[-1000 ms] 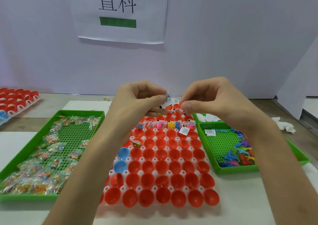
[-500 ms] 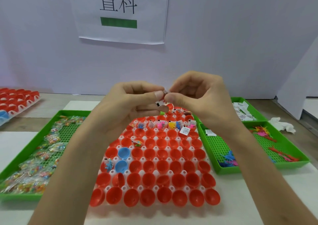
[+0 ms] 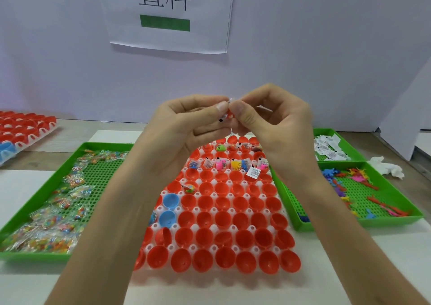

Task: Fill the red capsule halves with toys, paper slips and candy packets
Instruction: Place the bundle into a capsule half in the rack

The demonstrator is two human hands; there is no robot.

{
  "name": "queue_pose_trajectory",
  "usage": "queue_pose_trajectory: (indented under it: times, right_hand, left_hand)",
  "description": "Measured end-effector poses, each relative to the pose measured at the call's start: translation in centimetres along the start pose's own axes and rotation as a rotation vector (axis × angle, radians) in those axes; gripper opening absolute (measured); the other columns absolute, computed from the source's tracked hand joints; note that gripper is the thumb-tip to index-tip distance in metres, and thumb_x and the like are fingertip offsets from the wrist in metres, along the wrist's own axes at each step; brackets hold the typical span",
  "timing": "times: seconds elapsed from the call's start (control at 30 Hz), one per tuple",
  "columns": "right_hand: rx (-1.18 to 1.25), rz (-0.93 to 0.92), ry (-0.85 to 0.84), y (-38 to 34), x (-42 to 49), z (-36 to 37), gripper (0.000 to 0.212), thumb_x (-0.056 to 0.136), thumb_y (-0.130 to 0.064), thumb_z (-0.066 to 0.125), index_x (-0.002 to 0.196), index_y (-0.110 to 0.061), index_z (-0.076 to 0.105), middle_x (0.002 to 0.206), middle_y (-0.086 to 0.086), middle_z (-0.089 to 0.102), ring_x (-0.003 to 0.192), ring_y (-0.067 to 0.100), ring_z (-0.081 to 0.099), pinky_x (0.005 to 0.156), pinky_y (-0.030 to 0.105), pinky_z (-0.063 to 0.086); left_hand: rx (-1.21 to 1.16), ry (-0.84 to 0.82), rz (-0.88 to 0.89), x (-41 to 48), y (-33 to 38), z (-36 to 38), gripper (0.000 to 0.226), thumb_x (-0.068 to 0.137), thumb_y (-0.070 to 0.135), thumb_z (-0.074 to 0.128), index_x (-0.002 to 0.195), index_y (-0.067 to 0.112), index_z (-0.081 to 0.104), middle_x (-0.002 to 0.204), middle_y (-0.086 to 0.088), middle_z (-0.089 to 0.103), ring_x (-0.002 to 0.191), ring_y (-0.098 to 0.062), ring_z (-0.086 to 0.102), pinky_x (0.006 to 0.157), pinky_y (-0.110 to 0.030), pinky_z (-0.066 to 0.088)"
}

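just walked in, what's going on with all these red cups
A person's left hand and right hand pinch a small white paper slip over a grid of red plastic capsule halves. The far rows hold small colourful toys and slips; most nearer halves look empty. Green plastic trays of clear candy packets and more toys flank it.

Bright, even overhead light, soft shadows under the capsules (image 3: 224, 237), slight softness and wide-angle bending at edges.

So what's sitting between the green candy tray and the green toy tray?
The white rack of red capsule halves, with two blue ones, in the head view.
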State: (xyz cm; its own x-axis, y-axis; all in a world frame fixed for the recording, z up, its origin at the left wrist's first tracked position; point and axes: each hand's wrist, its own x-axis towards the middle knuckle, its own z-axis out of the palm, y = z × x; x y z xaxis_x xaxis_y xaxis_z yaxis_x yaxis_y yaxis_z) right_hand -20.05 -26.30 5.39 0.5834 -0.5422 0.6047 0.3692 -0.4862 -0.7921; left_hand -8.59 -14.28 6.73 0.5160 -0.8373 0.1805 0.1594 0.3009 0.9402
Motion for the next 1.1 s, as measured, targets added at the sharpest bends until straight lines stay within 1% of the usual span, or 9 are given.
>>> queue_pose_trajectory:
  times: [0.1, 0.2, 0.3, 0.43, 0.67, 0.77, 0.87, 0.97, 1.1]
  right_hand:
    - [-0.027, 0.03, 0.072, 0.4, 0.0, -0.1, 0.017, 0.09, -0.022, 0.073, 0.088, -0.005, 0.069, 0.077, 0.003, 0.074, 0.069, 0.014, 0.072, 0.065, 0.022, 0.057]
    - [-0.061, 0.032, 0.079, 0.5, 0.1, -0.1, 0.019, 0.09, -0.022, 0.072, 0.085, -0.005, 0.068, 0.076, 0.003, 0.074, 0.069, 0.016, 0.071, 0.066, 0.023, 0.057]
    - [-0.027, 0.027, 0.012, 0.3, 0.4, -0.6, 0.015, 0.089, -0.022, 0.074, 0.086, -0.009, 0.068, 0.079, 0.003, 0.075, 0.073, 0.018, 0.073, 0.069, 0.026, 0.058]
    - [0.029, 0.041, -0.113, 0.3, 0.8, -1.5, 0.014, 0.085, -0.021, 0.076, 0.095, -0.012, 0.072, 0.091, 0.005, 0.077, 0.087, 0.023, 0.075, 0.078, 0.033, 0.061]
    - [0.055, 0.11, -0.217, 0.8, 1.1, -2.5, 0.024, 0.076, -0.022, 0.078, 0.097, -0.012, 0.073, 0.093, 0.004, 0.078, 0.09, 0.023, 0.075, 0.081, 0.032, 0.06]
    - [-0.078, 0.087, -0.195, 1.1, 1.2, -2.8, 0.014, 0.079, -0.019, 0.081, 0.092, -0.017, 0.075, 0.088, -0.002, 0.078, 0.085, 0.015, 0.075, 0.077, 0.023, 0.058]
    - [-0.356, 0.103, -0.215, 2.2, 1.3, -3.4, 0.01, 0.081, -0.015, 0.082, 0.086, -0.022, 0.077, 0.081, -0.011, 0.076, 0.078, 0.005, 0.073, 0.074, 0.017, 0.057]
    - [-0.579, 0.226, -0.442, 3.4, 1.1, -3.7, 0.012, 0.078, -0.015, 0.084, 0.078, -0.026, 0.077, 0.072, -0.018, 0.074, 0.071, -0.003, 0.071, 0.067, 0.009, 0.052]
    - [-0.741, 0.323, -0.644, 5.2, 0.7, -3.2, 0.018, 0.072, -0.023, 0.088, 0.067, -0.033, 0.074, 0.069, -0.03, 0.068, 0.068, -0.008, 0.065, 0.057, 0.008, 0.044]
  left_hand:
    - [0.105, 0.004, 0.044, -0.1, 0.0, 0.4, 0.031, 0.072, 0.016, 0.075, 0.101, 0.008, 0.073, 0.093, -0.011, 0.078, 0.088, -0.024, 0.077, 0.072, -0.024, 0.06]
    - [0.236, 0.071, 0.121, -0.1, -0.2, 0.8, 0.026, 0.074, 0.015, 0.076, 0.099, 0.009, 0.074, 0.089, -0.009, 0.078, 0.084, -0.023, 0.077, 0.069, -0.024, 0.06]
    - [0.241, 0.077, 0.136, -0.2, -0.3, 0.6, 0.021, 0.077, 0.009, 0.076, 0.097, 0.007, 0.074, 0.088, -0.011, 0.078, 0.085, -0.025, 0.077, 0.07, -0.024, 0.061]
    - [0.215, 0.051, 0.106, -0.3, 0.1, 0.5, 0.027, 0.067, 0.014, 0.076, 0.093, 0.008, 0.075, 0.087, -0.011, 0.078, 0.085, -0.025, 0.077, 0.07, -0.024, 0.06]
    - [0.244, 0.091, 0.088, -0.1, -0.4, 0.8, 0.013, 0.083, -0.004, 0.073, 0.086, 0.008, 0.075, 0.088, -0.012, 0.078, 0.083, -0.025, 0.077, 0.071, -0.026, 0.061]
    - [0.417, 0.096, 0.082, 0.0, -0.5, 0.6, 0.01, 0.086, 0.003, 0.074, 0.09, 0.012, 0.076, 0.085, -0.006, 0.078, 0.079, -0.019, 0.077, 0.07, -0.025, 0.062]
    - [0.602, 0.103, 0.042, 0.1, -0.5, -0.3, 0.007, 0.091, 0.014, 0.071, 0.095, 0.018, 0.076, 0.089, 0.001, 0.078, 0.079, -0.012, 0.076, 0.072, -0.025, 0.062]
    - [0.601, 0.203, 0.054, 0.1, 0.0, -1.4, 0.009, 0.095, 0.016, 0.066, 0.097, 0.021, 0.074, 0.095, 0.002, 0.077, 0.08, -0.011, 0.076, 0.072, -0.023, 0.062]
    - [0.564, 0.262, 0.075, -0.1, 0.9, -2.4, 0.011, 0.097, 0.016, 0.063, 0.1, 0.019, 0.073, 0.099, 0.003, 0.077, 0.082, -0.014, 0.076, 0.075, -0.027, 0.062]
